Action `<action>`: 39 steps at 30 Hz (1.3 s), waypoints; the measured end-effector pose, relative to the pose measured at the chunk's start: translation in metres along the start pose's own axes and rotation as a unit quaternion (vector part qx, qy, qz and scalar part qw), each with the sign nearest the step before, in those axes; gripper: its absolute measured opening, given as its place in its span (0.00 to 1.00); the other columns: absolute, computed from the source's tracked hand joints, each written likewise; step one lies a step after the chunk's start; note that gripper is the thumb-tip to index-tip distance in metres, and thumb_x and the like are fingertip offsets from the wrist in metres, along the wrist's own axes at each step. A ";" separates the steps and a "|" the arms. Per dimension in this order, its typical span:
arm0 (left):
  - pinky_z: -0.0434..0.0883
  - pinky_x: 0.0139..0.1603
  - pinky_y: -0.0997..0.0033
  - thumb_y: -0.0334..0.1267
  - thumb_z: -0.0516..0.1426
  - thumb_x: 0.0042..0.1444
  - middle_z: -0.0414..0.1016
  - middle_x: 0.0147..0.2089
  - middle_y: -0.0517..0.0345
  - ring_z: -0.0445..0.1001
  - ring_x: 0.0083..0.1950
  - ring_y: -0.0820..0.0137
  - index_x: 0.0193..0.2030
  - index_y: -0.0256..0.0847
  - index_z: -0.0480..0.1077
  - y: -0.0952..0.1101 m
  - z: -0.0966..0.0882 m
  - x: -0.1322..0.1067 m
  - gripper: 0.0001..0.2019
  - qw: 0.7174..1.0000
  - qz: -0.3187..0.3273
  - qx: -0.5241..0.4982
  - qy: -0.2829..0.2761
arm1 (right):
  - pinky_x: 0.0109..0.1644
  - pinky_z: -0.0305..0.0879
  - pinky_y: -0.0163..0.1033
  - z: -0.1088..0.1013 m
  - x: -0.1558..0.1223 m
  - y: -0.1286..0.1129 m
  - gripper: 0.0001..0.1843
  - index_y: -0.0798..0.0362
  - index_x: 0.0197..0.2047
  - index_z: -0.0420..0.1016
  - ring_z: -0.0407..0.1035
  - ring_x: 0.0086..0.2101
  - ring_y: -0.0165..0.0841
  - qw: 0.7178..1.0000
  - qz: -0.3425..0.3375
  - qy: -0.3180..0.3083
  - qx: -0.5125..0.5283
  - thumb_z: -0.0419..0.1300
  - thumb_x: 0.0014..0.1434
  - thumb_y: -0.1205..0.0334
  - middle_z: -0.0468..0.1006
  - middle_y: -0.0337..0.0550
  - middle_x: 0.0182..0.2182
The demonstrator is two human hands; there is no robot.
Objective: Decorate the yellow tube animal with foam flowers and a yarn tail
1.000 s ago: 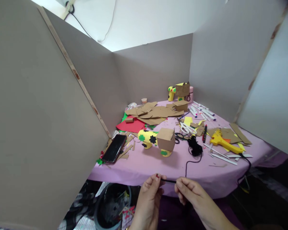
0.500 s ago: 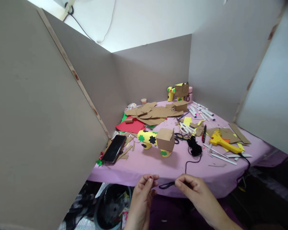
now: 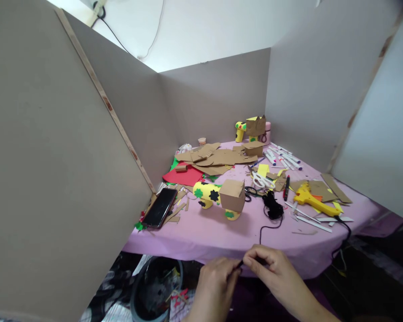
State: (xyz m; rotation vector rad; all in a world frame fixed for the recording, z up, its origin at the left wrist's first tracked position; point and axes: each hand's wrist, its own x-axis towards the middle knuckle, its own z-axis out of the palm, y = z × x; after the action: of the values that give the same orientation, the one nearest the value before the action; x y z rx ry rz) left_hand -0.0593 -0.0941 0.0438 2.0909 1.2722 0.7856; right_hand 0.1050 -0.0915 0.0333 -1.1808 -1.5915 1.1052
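Fingers of the left hand [image 3: 218,284] and right hand [image 3: 271,270] pinch a thin black cord [image 3: 241,263] at the near edge of the purple cloth-covered worktop [image 3: 195,235]. A hard tug could knot the loose black cord bundle [image 3: 273,207] or snag the black-handled scissors [image 3: 257,193] beside it; a yellow plastic glue gun [image 3: 318,204] and white paper strips [image 3: 314,224] crowd the right.

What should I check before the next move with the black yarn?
1. Right hand grip on the black yarn: ok, pinched.
2. Left hand grip on it: ok, short stretch visible between both hands.
3. Any loop or knot in hand: cannot tell, hidden.
4. Trailing strand free of other items where visible: ok.
5. Black scissors well away from yarn bundle: not ok, right beside it.
6. Glue gun apart from bundle: ok.
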 end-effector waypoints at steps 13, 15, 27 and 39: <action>0.65 0.31 0.74 0.44 0.55 0.53 0.77 0.27 0.54 0.71 0.29 0.68 0.29 0.36 0.76 -0.020 -0.020 -0.004 0.14 0.971 -0.159 -0.176 0.007 | 0.28 0.49 0.33 -0.003 0.003 0.011 0.17 0.54 0.25 0.64 0.52 0.24 0.28 0.992 0.074 0.012 0.100 0.55 0.57 0.50 0.56 0.32 0.20; 0.64 0.31 0.74 0.45 0.56 0.52 0.76 0.26 0.54 0.70 0.28 0.69 0.29 0.35 0.75 -0.020 -0.020 -0.004 0.14 0.960 -0.176 -0.219 0.003 | 0.28 0.51 0.33 -0.003 0.003 0.011 0.16 0.53 0.25 0.65 0.53 0.24 0.28 0.991 0.078 0.018 0.110 0.54 0.57 0.50 0.57 0.32 0.20; 0.63 0.25 0.76 0.49 0.67 0.37 0.75 0.28 0.56 0.69 0.24 0.74 0.33 0.36 0.73 -0.023 -0.005 0.001 0.20 0.788 -0.300 -0.521 0.130 | 0.28 0.52 0.33 0.001 0.003 0.010 0.17 0.54 0.24 0.67 0.55 0.22 0.27 0.977 0.104 0.034 0.186 0.59 0.53 0.49 0.60 0.32 0.17; 0.57 0.22 0.79 0.48 0.69 0.32 0.65 0.22 0.65 0.60 0.20 0.82 0.34 0.37 0.76 -0.016 0.056 0.001 0.23 0.692 -0.274 -0.663 0.077 | 0.28 0.54 0.33 0.017 0.002 0.017 0.17 0.54 0.24 0.70 0.56 0.21 0.27 0.959 0.099 0.058 0.260 0.62 0.51 0.48 0.65 0.34 0.18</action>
State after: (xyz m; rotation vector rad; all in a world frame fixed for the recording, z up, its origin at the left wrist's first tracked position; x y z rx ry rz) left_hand -0.0281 -0.0963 -0.0047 0.4383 0.8066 1.0914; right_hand 0.0921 -0.0895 0.0125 -1.0333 -1.0159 1.4453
